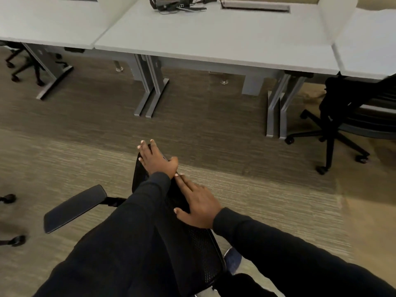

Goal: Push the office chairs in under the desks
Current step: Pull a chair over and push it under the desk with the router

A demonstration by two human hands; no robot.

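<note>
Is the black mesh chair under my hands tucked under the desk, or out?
Out. The black mesh office chair stands short of the grey desk, bare carpet between them.

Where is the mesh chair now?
The mesh chair is bottom centre in the head view, short of the middle desk, left hand and right hand on its back.

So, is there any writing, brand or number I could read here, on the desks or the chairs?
None can be read as words.
A small pale label on the black electronics on the grey desk: too blurred to read.
The mesh office chair and the black chair on the right show no markings.
</note>
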